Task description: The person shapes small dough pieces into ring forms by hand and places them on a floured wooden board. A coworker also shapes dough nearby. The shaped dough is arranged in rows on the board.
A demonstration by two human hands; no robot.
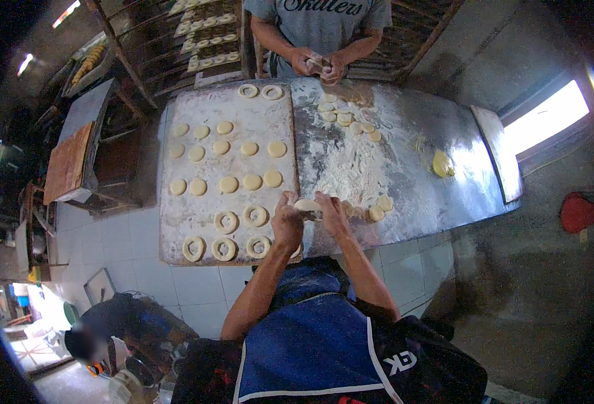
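Between my left hand (287,222) and my right hand (332,217) is a pale piece of dough (307,206), pinched by the fingers of both, above the near edge of the floured work surface. On the board (169,202) to my left lie several flat dough rounds (228,184) in rows, with several dough rings (224,249) along its near edge and at its far edge. Right of my hands, more dough rounds (376,213) lie on the metal tabletop (421,202), and others (344,120) lie farther back among loose flour (340,165).
A co-worker's hands (317,64) hold dough across the table. Racks with dough trays (209,40) stand behind. A yellow item (443,163) lies at right beside an upright board (495,153). A side table (71,165) stands left. Another person (128,316) bends low at lower left.
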